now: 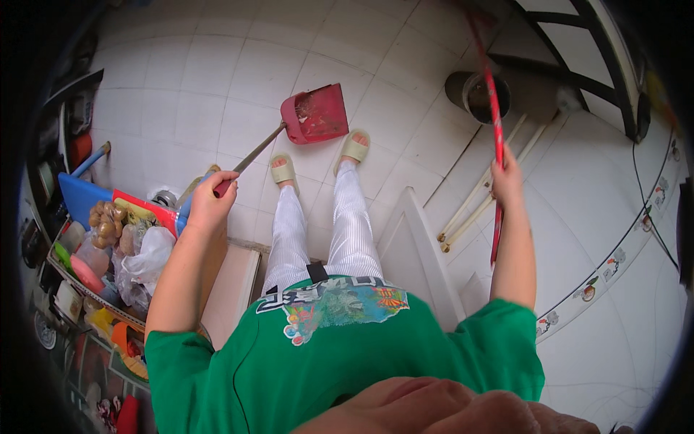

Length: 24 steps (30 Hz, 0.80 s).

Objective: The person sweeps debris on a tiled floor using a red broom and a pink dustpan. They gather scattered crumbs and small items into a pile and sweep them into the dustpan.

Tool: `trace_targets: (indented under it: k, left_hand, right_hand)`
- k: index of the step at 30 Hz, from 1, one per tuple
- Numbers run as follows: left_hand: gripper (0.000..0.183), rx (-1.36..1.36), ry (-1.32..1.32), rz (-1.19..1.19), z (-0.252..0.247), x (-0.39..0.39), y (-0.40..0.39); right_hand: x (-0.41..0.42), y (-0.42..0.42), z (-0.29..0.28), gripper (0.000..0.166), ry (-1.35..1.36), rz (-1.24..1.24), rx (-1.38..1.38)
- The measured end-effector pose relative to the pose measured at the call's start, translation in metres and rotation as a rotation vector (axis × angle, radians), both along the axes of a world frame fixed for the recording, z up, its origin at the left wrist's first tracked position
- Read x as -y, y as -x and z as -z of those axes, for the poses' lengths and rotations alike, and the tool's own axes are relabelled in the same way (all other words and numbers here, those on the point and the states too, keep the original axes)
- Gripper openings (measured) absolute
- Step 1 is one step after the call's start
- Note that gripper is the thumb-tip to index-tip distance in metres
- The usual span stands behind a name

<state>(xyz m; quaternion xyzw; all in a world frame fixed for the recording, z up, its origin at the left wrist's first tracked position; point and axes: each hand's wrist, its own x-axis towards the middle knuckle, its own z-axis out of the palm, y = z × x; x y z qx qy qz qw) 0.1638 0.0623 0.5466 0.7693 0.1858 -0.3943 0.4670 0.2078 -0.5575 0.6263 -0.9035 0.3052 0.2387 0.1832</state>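
My left hand (212, 199) is closed around the handle of a red plastic dustpan (324, 120). The pan lies on the floor just ahead of my feet, its scoop turned to the right, with some dust and debris in it. In my right hand (507, 178) is a long red pole (492, 95), perhaps a broom handle. It runs away from me towards the top right, where its far end is blurred and dark.
Pale floor tiles (238, 70) spread ahead. Past the pole stands a bucket (480, 99) beside a black-framed door (602, 59). Two pipes (509, 187) run along the wall at right. A crowded basket (97, 304) with plastic bags (152, 255) stands at left, near a blue board (81, 198).
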Motion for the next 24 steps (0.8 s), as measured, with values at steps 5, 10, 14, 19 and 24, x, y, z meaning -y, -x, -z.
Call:
trace_targets:
  k: [5,10,14,19,24]
  left_hand:
    - [0.019,0.015,0.002,-0.034,0.017,-0.006,-0.001]
    - [0.019,0.014,-0.038,-0.05,0.013,0.004,0.0]
    - [0.021,0.073,-0.077,0.02,0.011,0.011,0.008]
    - [0.023,0.067,-0.101,0.054,0.01,0.007,0.02]
    - [0.022,0.09,-0.116,0.06,0.013,0.007,0.017]
  right_hand:
    - [-0.016,-0.124,0.074,0.061,-0.035,0.027,-0.248]
    - [-0.06,-0.01,0.106,0.069,0.122,-0.115,-0.224]
    - [-0.089,0.11,0.03,0.071,0.044,-0.107,-0.431]
    - [-0.08,0.138,-0.076,0.062,-0.089,0.032,-0.249]
    - [-0.076,0.047,-0.053,0.062,-0.01,0.047,-0.228]
